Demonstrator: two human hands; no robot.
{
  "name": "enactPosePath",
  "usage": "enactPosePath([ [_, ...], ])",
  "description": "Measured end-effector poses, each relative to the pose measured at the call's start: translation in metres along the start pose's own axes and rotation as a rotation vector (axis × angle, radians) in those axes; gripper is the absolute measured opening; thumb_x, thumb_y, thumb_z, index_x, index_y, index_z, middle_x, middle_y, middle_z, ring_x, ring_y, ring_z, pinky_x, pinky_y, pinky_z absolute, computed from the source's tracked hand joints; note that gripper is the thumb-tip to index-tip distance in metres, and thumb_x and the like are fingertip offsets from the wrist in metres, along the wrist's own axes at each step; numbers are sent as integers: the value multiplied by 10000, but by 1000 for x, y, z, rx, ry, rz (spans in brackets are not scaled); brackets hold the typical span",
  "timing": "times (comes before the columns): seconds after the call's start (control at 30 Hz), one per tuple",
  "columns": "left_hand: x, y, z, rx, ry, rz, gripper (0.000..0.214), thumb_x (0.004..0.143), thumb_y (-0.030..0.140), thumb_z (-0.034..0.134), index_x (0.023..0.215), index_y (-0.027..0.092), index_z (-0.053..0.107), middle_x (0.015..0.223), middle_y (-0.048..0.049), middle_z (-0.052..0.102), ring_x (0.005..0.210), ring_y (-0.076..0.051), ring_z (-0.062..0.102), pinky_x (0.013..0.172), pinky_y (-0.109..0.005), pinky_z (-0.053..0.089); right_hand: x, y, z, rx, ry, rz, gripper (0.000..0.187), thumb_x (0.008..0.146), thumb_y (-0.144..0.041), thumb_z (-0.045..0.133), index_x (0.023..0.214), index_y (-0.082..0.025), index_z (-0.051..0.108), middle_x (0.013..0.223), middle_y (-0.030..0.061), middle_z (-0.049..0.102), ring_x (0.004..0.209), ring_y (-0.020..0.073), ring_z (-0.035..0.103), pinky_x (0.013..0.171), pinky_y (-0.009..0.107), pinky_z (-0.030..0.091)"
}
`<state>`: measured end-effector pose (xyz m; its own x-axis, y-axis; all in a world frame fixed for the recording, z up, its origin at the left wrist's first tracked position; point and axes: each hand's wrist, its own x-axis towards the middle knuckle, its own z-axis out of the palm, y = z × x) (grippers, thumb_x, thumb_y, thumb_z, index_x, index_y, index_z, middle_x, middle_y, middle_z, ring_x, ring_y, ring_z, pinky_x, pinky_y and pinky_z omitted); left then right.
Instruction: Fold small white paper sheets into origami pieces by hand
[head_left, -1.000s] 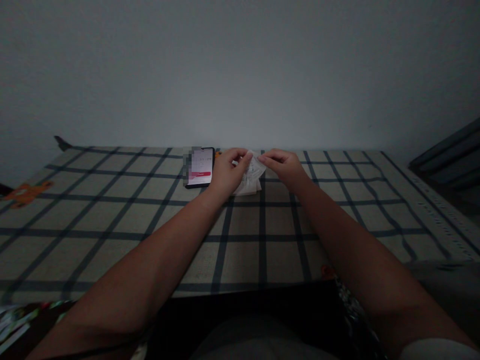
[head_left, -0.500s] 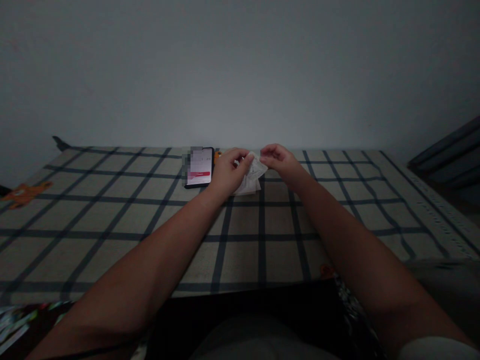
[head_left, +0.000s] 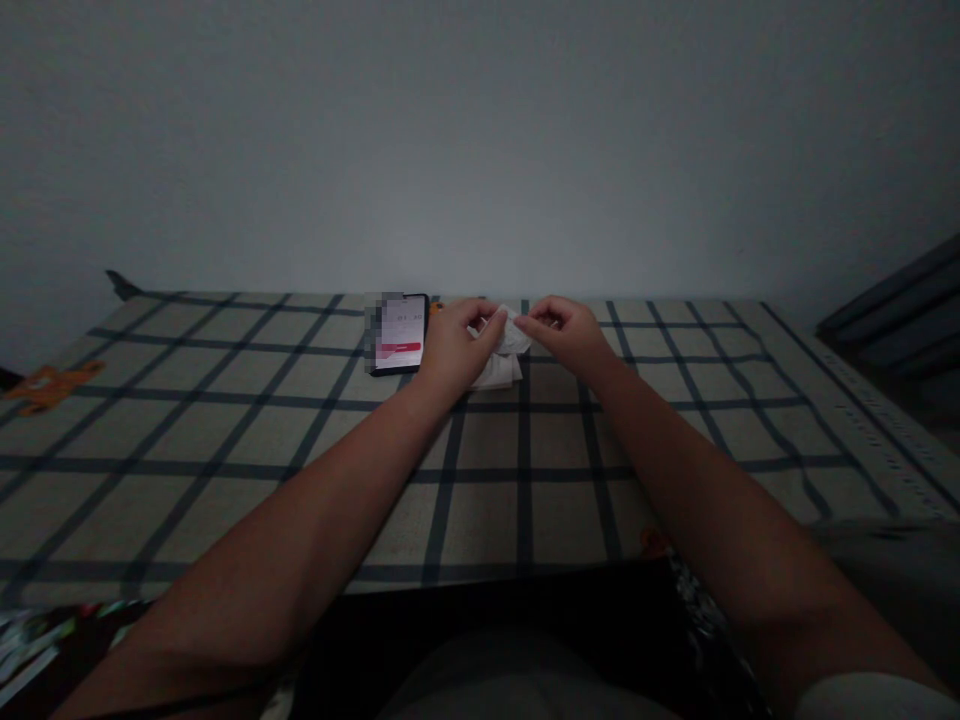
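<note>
My left hand (head_left: pixel 454 345) and my right hand (head_left: pixel 570 330) both pinch a small white crumpled piece of paper or tissue (head_left: pixel 512 337), held between them just above the checked tablecloth (head_left: pixel 480 470). More white paper (head_left: pixel 499 374) lies flat on the cloth under my hands. A lit smartphone (head_left: pixel 399 333) lies face up just left of my left hand. The room is dim.
A plain wall rises right behind the table's far edge. An orange figure (head_left: pixel 49 384) shows on the cloth at the far left. Colourful printed items (head_left: pixel 30 640) lie at the near left corner. A dark slatted object (head_left: pixel 900 310) stands at the right.
My right hand dipped slightly and moved closer to the left, and the white piece between them looks more bunched. The phone and arms stay where they were.
</note>
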<state>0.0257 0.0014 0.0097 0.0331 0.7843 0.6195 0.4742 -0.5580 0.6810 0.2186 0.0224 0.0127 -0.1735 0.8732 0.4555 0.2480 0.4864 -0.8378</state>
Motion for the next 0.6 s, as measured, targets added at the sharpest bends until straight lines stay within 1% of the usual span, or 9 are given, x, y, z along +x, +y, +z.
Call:
enactPosePath([
  [0.07, -1, 1, 0, 31, -3, 27, 194, 917, 362, 672, 826, 204, 736, 808, -36, 725, 774, -180, 643, 743, -309, 506, -1, -1, 1, -68, -19, -28, 365, 767, -533, 804, 734, -198, 665, 629, -32, 558, 583, 116, 429, 572, 295, 355],
  [0.17, -2, 2, 0, 57, -4, 54, 192, 911, 359, 678, 812, 206, 738, 783, -32, 707, 768, -179, 640, 735, -304, 507, -2, -1, 4, -103, 4, -78, 331, 796, -505, 784, 751, -197, 674, 645, -30, 552, 601, 122, 435, 601, 303, 371],
  [0.23, -2, 2, 1, 38, 5, 48, 201, 908, 369, 684, 812, 204, 746, 773, -31, 711, 747, -175, 642, 727, -304, 512, -3, 0, 6, -100, 21, -99, 318, 809, -499, 779, 764, -202, 673, 655, -27, 555, 618, 129, 444, 615, 304, 383],
  [0.37, -2, 1, 3, -30, 19, -32, 176, 875, 359, 712, 815, 203, 767, 784, -34, 752, 726, -174, 667, 735, -312, 538, -4, 2, 7, -106, 30, -118, 286, 829, -480, 772, 798, -216, 665, 670, -25, 562, 628, 138, 456, 625, 307, 399],
  [0.47, -2, 1, 5, -95, 12, -111, 172, 854, 357, 727, 809, 201, 781, 791, -41, 778, 725, -181, 691, 732, -315, 554, -5, 1, 7, -146, 57, -189, 223, 849, -417, 754, 807, -222, 655, 700, -16, 576, 653, 150, 484, 658, 319, 417],
  [0.6, -2, 1, 6, -145, 23, -157, 171, 839, 358, 742, 799, 200, 792, 795, -43, 797, 733, -192, 711, 724, -321, 559, -7, -3, 5, -237, 47, -295, 184, 872, -324, 702, 756, -233, 592, 750, 5, 594, 691, 165, 508, 682, 331, 422],
])
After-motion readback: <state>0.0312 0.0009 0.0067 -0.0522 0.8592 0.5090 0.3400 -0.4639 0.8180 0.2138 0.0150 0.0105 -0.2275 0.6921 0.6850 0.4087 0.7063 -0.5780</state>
